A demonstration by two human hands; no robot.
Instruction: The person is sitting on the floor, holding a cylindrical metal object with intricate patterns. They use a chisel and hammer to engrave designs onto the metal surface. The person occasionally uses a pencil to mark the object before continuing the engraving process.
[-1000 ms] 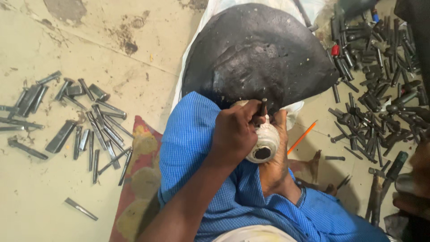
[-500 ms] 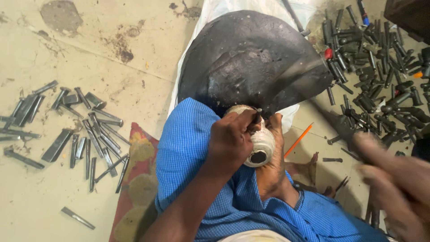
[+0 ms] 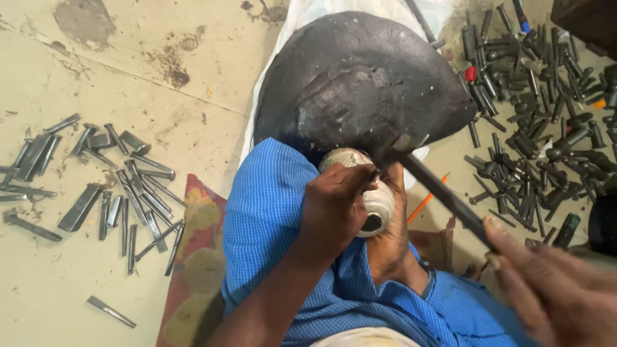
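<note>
A small pale metal vessel (image 3: pixel 380 200) rests on my bare foot (image 3: pixel 393 247), pressed against a large black dome-shaped mound (image 3: pixel 360 77). My left hand (image 3: pixel 334 207) pinches a thin metal punch (image 3: pixel 375 172) whose tip touches the vessel's upper side. At the lower right, blurred, my right hand (image 3: pixel 554 292) grips the dark handle of a hammer (image 3: pixel 443 196). The hammer's head is up by the punch, at the mound's lower edge. Blue checked cloth (image 3: pixel 270 212) covers my leg.
Several grey chisels and punches (image 3: pixel 109 186) lie scattered on the concrete floor at left. A denser pile of dark tools (image 3: pixel 540 128) lies at right. An orange pencil (image 3: pixel 425 200) sits by my foot, and a patterned mat (image 3: pixel 193 270) lies under my leg.
My right hand has come into view from the right, swinging the hammer up to the punch. My left hand stays on the vessel with the punch.
</note>
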